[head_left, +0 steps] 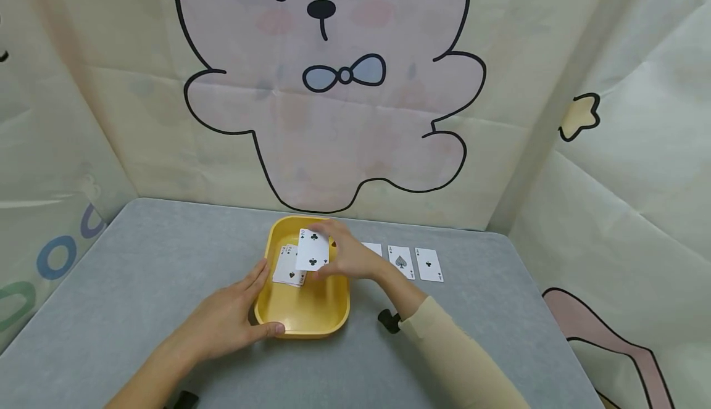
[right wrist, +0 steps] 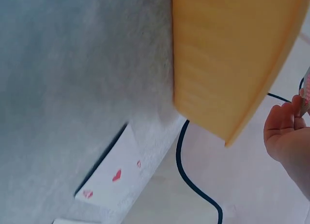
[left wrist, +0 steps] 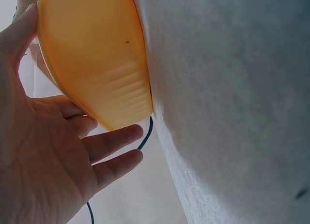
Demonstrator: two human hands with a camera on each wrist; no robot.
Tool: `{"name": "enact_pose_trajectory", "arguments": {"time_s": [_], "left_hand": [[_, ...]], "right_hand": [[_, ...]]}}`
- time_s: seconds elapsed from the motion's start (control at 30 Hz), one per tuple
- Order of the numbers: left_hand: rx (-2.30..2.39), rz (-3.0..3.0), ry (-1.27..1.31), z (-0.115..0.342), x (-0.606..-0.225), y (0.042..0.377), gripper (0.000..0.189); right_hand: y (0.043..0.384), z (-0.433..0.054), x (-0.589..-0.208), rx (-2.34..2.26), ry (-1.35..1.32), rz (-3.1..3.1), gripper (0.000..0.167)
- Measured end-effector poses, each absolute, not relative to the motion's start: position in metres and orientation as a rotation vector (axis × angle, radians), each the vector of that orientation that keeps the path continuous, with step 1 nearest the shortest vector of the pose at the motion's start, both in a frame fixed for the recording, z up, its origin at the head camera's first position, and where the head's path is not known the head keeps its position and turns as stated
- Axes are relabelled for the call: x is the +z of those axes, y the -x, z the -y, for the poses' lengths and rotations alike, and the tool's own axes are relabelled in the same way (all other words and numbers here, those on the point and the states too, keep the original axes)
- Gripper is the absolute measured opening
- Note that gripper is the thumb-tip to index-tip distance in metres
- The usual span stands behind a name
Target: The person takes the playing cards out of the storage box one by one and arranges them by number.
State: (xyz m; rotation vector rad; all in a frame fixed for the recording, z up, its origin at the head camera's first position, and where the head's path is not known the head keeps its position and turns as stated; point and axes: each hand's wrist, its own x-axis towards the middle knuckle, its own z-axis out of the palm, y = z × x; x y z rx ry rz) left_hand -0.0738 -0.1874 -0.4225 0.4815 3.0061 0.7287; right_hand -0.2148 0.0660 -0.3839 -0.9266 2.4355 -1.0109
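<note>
My right hand [head_left: 349, 253] pinches a playing card, the two of clubs [head_left: 313, 247], at its right edge over the yellow tray [head_left: 305, 316]. In the right wrist view, this hand [right wrist: 290, 137] shows at the right edge, with a bit of the card's red patterned back [right wrist: 307, 91]. Below and left of the held card, a small overlapping pile of cards [head_left: 284, 267] lies in the tray. My left hand [head_left: 230, 316] holds the tray's near-left corner, thumb over the front rim and fingers along the left side. The left wrist view shows this hand [left wrist: 48, 151] against the tray's outer wall [left wrist: 101, 54].
Right of the tray, an ace of spades [head_left: 401, 262] and an ace of clubs [head_left: 429, 265] lie face up in a row. Another card [head_left: 373, 248] is partly hidden by my right hand. A hearts card [right wrist: 114, 175] shows in the right wrist view. Grey cloth covers the table [head_left: 166, 261].
</note>
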Motion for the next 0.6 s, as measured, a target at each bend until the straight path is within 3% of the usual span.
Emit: {"name": "enact_pose_trajectory", "arguments": {"time_s": [0.6], "left_hand": [[0.719,-2.994,-0.452,0.184,-0.42,0.075,0.116]], "right_hand": [[0.21,-0.118,-0.379,-1.04,0.965,-2.449,0.088]]}}
